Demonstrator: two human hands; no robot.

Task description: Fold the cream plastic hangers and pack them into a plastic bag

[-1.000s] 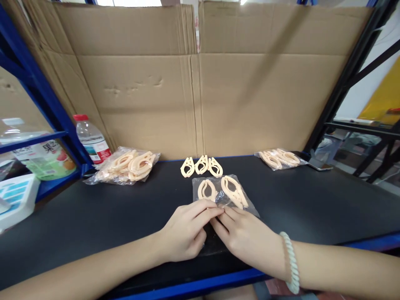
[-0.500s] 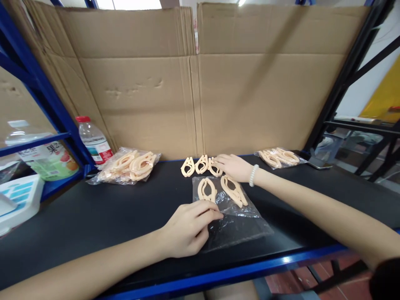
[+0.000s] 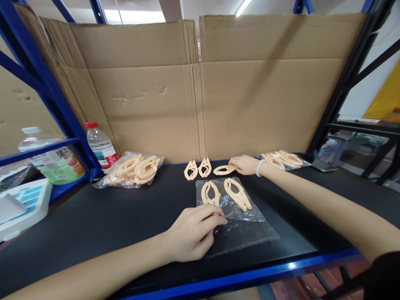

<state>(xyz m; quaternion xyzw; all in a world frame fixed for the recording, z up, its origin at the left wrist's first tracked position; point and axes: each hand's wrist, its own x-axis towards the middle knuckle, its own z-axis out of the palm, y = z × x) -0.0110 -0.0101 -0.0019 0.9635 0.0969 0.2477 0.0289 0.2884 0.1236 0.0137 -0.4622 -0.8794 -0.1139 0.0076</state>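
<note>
I count 2 bagged folding hangers (image 3: 243, 194) and 2 loose hangers (image 3: 195, 171) near the desk (image 3: 125, 225)'s back edge. Right hand (image 3: 246, 165) pinches 1 hanger (image 3: 223, 173); left hand (image 3: 195, 233) curls over the plastic bag (image 3: 246, 235) (grip: can't tell).

At lower centre, the left hand (image 3: 195, 232) covers part of a clear bag (image 3: 250, 237) and the lower end of a beige loop (image 3: 203, 194), the right hand (image 3: 246, 165) right of centre hides another loop's tip (image 3: 233, 167), and the left edge crops a white tray (image 3: 34, 221).
</note>
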